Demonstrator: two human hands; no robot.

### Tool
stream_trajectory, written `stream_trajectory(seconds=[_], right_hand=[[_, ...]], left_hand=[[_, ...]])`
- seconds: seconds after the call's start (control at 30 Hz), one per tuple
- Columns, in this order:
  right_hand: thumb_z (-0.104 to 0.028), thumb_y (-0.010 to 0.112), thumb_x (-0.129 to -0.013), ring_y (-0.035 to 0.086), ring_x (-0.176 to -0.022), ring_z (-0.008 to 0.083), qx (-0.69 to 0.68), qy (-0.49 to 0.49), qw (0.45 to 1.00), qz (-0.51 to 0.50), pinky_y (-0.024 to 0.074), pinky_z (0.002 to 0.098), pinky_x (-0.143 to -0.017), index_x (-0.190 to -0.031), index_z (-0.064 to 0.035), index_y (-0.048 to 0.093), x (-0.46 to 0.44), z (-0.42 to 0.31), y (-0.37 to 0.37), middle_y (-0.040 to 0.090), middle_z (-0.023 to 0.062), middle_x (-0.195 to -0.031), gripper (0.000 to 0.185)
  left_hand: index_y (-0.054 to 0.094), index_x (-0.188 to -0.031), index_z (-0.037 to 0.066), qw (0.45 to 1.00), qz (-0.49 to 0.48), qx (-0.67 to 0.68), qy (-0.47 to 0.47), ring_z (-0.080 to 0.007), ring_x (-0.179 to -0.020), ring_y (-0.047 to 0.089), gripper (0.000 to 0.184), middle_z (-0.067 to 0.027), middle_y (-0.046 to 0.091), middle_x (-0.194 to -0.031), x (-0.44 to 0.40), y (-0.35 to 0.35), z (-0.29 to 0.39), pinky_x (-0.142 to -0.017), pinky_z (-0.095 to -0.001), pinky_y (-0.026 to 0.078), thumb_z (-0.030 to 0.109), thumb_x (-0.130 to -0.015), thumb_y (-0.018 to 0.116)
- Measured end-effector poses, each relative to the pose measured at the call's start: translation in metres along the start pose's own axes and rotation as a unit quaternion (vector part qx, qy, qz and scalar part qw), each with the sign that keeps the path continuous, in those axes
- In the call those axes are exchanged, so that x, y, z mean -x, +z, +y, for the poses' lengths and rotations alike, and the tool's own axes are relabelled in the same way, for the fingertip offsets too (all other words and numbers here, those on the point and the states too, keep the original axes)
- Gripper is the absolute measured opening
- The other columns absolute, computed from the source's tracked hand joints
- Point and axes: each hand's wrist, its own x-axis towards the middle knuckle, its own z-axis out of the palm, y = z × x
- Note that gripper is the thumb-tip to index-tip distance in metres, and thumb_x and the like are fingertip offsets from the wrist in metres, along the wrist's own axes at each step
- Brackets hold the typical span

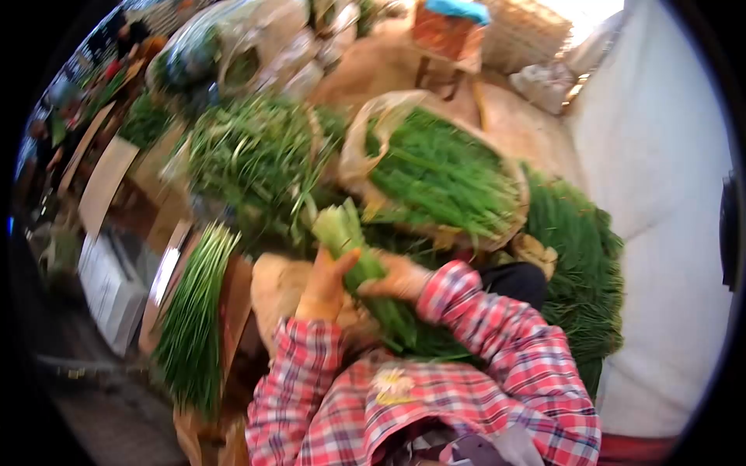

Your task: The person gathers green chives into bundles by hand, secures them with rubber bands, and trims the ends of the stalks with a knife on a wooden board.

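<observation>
Both hands hold a bunch of chives (369, 270) in front of my chest, its pale cut ends up and away from me and its green leaves trailing down toward my lap. My left hand (326, 286) is closed on the bunch's left side near the pale ends. From the right, my right hand (398, 278) grips it slightly lower, fingers wrapped round the leaves. Just beyond is an open plastic bag of green chives (447, 171). A loose, tangled heap of greens (252, 155) lies to its left.
A neat bundle of chives (194, 318) rests on cardboard at my left. More chives (579, 264) are stacked at my right, beside a white sheet (660, 233). A white box (113, 291) stands far left. A small stool (447, 39) is at the back.
</observation>
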Motion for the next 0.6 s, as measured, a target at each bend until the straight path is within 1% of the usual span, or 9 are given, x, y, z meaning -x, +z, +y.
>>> stream_trajectory(seconds=[0.03,0.17,0.23,0.27,0.33,0.43,0.47,0.5,0.6], right_hand=[[-0.034,0.072,-0.074,0.055,-0.104,0.0223,-0.16,0.063,0.985,-0.019,0.0448,0.0338,-0.089,-0.136,-0.0022,0.031,0.001,0.0,-0.004,0.054,0.0135,-0.119,0.081],[-0.031,0.069,-0.079,0.057,-0.097,0.016,-0.164,0.065,0.984,-0.023,0.0472,0.0295,-0.083,-0.133,-0.0045,0.038,-0.003,0.027,-0.021,0.056,0.0092,-0.116,0.068],[-0.029,0.068,-0.08,0.057,-0.094,0.0151,-0.16,0.068,0.985,-0.017,0.0473,0.0292,-0.082,-0.132,-0.0049,0.041,0.003,0.033,-0.024,0.058,0.0083,-0.113,0.063],[-0.031,0.068,-0.08,0.057,-0.094,0.015,-0.197,0.072,0.977,-0.036,0.0472,0.0293,-0.082,-0.131,-0.0045,0.043,0.003,0.039,-0.023,0.058,0.0079,-0.112,0.062],[-0.034,0.069,-0.079,0.058,-0.094,0.0151,-0.259,0.083,0.96,-0.061,0.0468,0.0299,-0.083,-0.128,-0.0026,0.046,0.003,0.046,-0.019,0.06,0.0069,-0.109,0.062],[-0.035,0.068,-0.079,0.058,-0.093,0.0158,-0.237,0.105,0.964,-0.056,0.0469,0.0308,-0.084,-0.126,-0.0018,0.048,0.013,0.039,-0.019,0.061,0.007,-0.108,0.061],[-0.036,0.066,-0.08,0.059,-0.092,0.0176,-0.082,0.113,0.988,-0.06,0.047,0.0312,-0.083,-0.125,-0.0019,0.049,0.013,0.033,-0.034,0.061,0.0076,-0.108,0.058],[-0.036,0.066,-0.08,0.059,-0.092,0.0176,-0.083,0.113,0.988,-0.06,0.047,0.0312,-0.083,-0.125,-0.0019,0.049,0.017,0.026,-0.048,0.061,0.0076,-0.108,0.058],[-0.025,0.065,-0.081,0.057,-0.099,0.0185,-0.081,0.017,0.996,0.045,0.0457,0.0294,-0.085,-0.119,-0.0015,0.053,0.022,-0.001,-0.075,0.059,0.0092,-0.109,0.047]], left_hand=[[0.043,-0.127,0.003,0.999,-0.041,0.005,0.02,-0.0197,-0.105,0.051,0.062,-0.0078,0.054,-0.117,0.0,-0.007,0.003,-0.091,-0.033,0.041,0.019,-0.075,0.072],[0.043,-0.127,0.002,0.998,-0.053,-0.033,0.007,-0.0194,-0.105,0.052,0.067,-0.0077,0.054,-0.118,-0.001,-0.036,-0.004,-0.091,-0.0315,0.041,0.027,-0.073,0.074],[0.04,-0.13,0.002,0.985,-0.133,0.08,-0.081,-0.0201,-0.103,0.054,0.073,-0.0098,0.054,-0.119,-0.003,-0.038,-0.009,-0.088,-0.0317,0.044,0.031,-0.072,0.074],[0.034,-0.136,0.005,0.968,-0.172,0.155,-0.1,-0.0245,-0.102,0.056,0.076,-0.0128,0.053,-0.121,-0.004,-0.035,-0.011,-0.088,-0.0352,0.046,0.029,-0.074,0.072],[0.031,-0.138,0.007,0.964,-0.166,0.181,-0.098,-0.027,-0.102,0.056,0.076,-0.014,0.052,-0.121,-0.004,-0.022,-0.016,-0.088,-0.0382,0.047,0.026,-0.075,0.07],[0.026,-0.14,0.013,0.957,-0.147,0.221,-0.121,-0.0331,-0.104,0.056,0.076,-0.0167,0.051,-0.122,-0.005,-0.018,-0.021,-0.089,-0.0459,0.047,0.017,-0.075,0.065],[0.026,-0.14,0.012,0.969,-0.124,0.189,-0.096,-0.0327,-0.104,0.056,0.076,-0.017,0.051,-0.121,-0.001,-0.011,-0.016,-0.087,-0.0457,0.048,0.016,-0.075,0.064],[0.027,-0.14,0.012,0.98,-0.102,0.156,-0.071,-0.0322,-0.104,0.056,0.075,-0.0173,0.051,-0.121,0.001,-0.007,-0.012,-0.086,-0.0455,0.049,0.016,-0.075,0.064],[0.029,-0.139,0.011,0.985,-0.087,0.138,-0.06,-0.0314,-0.099,0.059,0.073,-0.0176,0.053,-0.117,0.001,-0.003,-0.008,-0.081,-0.0425,0.052,0.014,-0.074,0.062]])
